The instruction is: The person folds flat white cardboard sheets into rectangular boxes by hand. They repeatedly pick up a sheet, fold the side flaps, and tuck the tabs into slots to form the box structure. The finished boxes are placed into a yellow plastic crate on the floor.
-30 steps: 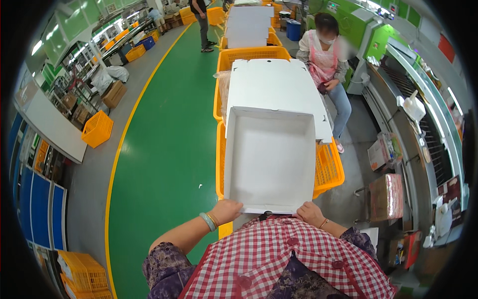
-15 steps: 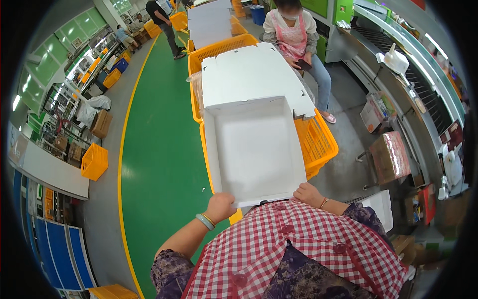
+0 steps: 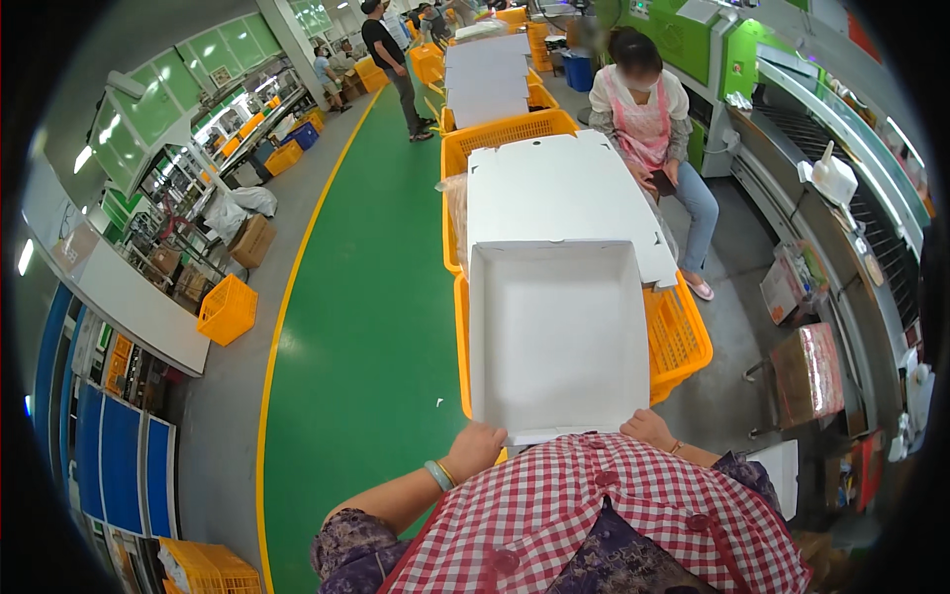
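A shallow white cardboard box (image 3: 556,327) lies open in front of my body, its four walls raised and its inside bare. My left hand (image 3: 475,450) is closed on the near left corner, and my right hand (image 3: 650,430) grips the near right corner. The thumbs and fingertips are partly hidden at the rim. Beyond the box's far wall, white flat cardboard (image 3: 554,183) with notched edges extends away; I cannot tell whether it is joined to the box. Yellow plastic crates (image 3: 676,332) are underneath.
More pale sheets (image 3: 487,84) rest on crates farther along the row. A seated person (image 3: 648,129) looks down at a dark object at right, beside a conveyor (image 3: 841,168). Another person (image 3: 394,74) stands on the green walkway (image 3: 346,346). A wrapped carton (image 3: 807,371) stands at right.
The whole scene has shifted right and down in the picture as the head view turned. Both hands keep their hold on the box's near corners.
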### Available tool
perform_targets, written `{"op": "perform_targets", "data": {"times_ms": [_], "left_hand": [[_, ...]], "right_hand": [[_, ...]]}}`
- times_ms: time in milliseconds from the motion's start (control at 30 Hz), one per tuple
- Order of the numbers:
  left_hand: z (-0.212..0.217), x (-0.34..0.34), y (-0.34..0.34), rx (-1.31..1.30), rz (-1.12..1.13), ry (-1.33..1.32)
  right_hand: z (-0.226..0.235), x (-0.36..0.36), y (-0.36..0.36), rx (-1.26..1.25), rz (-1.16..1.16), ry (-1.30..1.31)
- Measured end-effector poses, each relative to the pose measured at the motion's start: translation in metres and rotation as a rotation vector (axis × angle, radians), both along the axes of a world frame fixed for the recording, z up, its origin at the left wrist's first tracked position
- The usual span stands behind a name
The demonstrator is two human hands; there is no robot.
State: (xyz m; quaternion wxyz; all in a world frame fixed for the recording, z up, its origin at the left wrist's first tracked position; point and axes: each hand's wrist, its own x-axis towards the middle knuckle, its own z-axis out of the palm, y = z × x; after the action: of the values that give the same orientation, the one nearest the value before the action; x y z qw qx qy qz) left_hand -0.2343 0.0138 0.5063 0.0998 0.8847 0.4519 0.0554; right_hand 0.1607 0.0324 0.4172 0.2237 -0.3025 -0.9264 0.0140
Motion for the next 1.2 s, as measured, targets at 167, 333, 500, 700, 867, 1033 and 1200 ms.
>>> {"op": "perform_targets", "data": {"times_ms": [167, 333, 500, 700, 867, 1033, 1200], "left_hand": [[0.01, 0.004, 0.009, 0.037, 0.034, -0.047], [0.014, 0.008, 0.013, -0.005, 0.038, -0.055], [0.017, 0.008, 0.018, -0.048, -0.008, -0.031], [-0.007, -0.006, 0.014, 0.011, -0.107, 0.132], [-0.008, -0.006, 0.014, 0.074, -0.046, 0.145], [-0.007, -0.002, 0.01, 0.143, 0.015, 0.049], [-0.025, 0.011, 0.005, 0.185, 0.011, -0.066]], "right_hand": [[-0.005, 0.0, 0.002, 0.024, 0.006, 0.004], [0.0, 0.0, 0.002, 0.043, -0.017, 0.023], [0.003, 0.0, 0.003, 0.062, -0.013, 0.03], [0.008, -0.01, 0.008, 0.093, 0.0, 0.063], [0.037, -0.024, 0.011, 0.166, 0.013, 0.153], [0.044, -0.019, 0.003, 0.101, 0.014, 0.155], [0.046, -0.025, 0.002, -0.008, -0.046, 0.122]]}}
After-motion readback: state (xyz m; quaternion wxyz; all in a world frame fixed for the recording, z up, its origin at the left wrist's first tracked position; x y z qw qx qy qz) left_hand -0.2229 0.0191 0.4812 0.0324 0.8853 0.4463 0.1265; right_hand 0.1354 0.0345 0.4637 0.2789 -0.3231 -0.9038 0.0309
